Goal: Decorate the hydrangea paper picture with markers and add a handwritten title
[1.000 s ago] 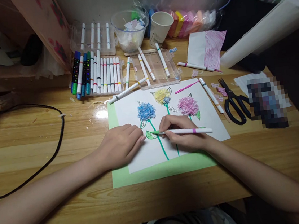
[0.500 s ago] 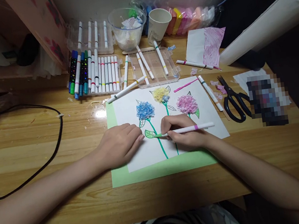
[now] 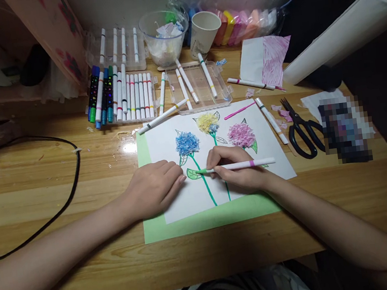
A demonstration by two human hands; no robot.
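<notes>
My right hand (image 3: 236, 168) grips a white marker (image 3: 238, 165) with a purple band, its green tip at a leaf (image 3: 193, 173) coloured light green. The leaf belongs to a drawing on white paper (image 3: 186, 204), which lies over a light green sheet (image 3: 203, 224). Blue (image 3: 187, 143), yellow (image 3: 207, 123) and pink textured flower heads (image 3: 241, 136) top green stems. Other leaves are outlined only, and one beside the pink flower is green. Resting flat on the paper's left side, my left hand (image 3: 158, 187) holds nothing, its fingers close together.
A case of markers (image 3: 138, 95), an open clear lid (image 3: 221, 85), a plastic tub (image 3: 164, 50) and a paper cup (image 3: 204, 28) stand behind the drawing. Black scissors (image 3: 301, 131) lie right, near a loose marker (image 3: 271, 121). A black cable (image 3: 76, 178) curves at left.
The marker in my right hand has shifted slightly left and up, its tip further onto the leaf. My left hand stays on the paper.
</notes>
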